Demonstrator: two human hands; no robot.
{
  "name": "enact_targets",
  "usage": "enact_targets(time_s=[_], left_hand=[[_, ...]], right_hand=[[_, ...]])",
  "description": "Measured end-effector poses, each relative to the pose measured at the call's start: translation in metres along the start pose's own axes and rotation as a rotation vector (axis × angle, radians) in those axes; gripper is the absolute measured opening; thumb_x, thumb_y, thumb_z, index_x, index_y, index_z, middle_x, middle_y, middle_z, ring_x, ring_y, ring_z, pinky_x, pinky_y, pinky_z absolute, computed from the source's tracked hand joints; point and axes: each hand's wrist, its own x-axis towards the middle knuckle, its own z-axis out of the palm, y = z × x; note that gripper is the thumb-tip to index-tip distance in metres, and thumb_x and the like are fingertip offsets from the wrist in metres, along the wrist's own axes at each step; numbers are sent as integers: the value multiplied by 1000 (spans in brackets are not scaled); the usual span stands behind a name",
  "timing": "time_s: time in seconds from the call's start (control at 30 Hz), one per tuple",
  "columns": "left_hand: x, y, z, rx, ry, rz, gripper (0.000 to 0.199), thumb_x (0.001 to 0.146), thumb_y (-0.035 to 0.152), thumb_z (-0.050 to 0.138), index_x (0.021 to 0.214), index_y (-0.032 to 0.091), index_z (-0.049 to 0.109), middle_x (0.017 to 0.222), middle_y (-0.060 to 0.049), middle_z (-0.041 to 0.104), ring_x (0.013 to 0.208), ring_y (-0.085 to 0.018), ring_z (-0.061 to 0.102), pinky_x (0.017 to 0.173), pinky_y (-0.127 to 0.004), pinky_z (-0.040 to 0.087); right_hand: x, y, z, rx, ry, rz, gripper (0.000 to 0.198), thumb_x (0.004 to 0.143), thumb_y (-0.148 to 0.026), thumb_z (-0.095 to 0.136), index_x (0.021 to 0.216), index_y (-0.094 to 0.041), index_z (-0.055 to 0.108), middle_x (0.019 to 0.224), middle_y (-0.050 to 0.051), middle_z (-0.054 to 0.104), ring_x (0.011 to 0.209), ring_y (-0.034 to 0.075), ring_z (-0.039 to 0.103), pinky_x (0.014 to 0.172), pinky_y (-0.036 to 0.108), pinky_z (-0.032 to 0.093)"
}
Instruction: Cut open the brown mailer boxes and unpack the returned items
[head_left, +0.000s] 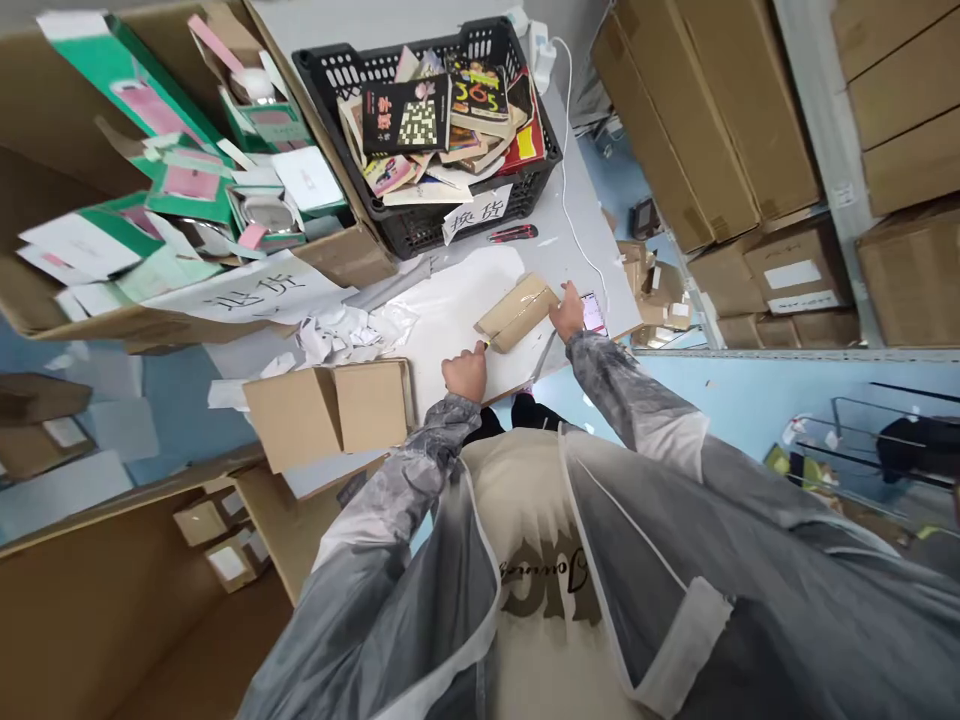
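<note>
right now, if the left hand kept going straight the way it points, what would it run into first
The left hand points up the table at the flat cardboard parcel, its near end just ahead of the fingers, so that comes first. It may already touch it; the picture does not settle this. Further on lies the black basket of books.

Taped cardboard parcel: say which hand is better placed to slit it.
Likely the left hand: it seems to grip a small tool at the parcel's near end. The right hand rests on the far end, steadying it.

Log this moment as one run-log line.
left hand: at near end of small taped brown cardboard parcel | right hand: on far end | white table
</note>
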Motion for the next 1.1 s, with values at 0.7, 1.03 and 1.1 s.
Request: enact_targets(time_s=[0.7,1.03,1.1], left_hand=[[15,-31,58,-589,162,-279,59,125,53,65,180,36,76,135,-16,94,127,-44,85,102,-43,61],[27,-14,69,-785,275,-329,60,125,44,63,181,26,75,139,-16,94,134,-44,85,116,-48,64],[25,-11,69,-774,263,-321,60,126,45,64,182,26,74,137,-17,93,132,-45,86,115,-48,63]], right_hand=[[43,0,-7,-191,-424,-408,90,124,-73,66,193,-14,59,189,21,61,182,51,42,164,72,9],[28,9,10,-161,-370,-336,99,125,-86,45,195,-16,57,184,25,61,184,60,38,161,82,15],[27,13,15,-162,-362,-330,101,125,-87,41,195,-16,57,185,26,60,184,61,37,159,83,20]])
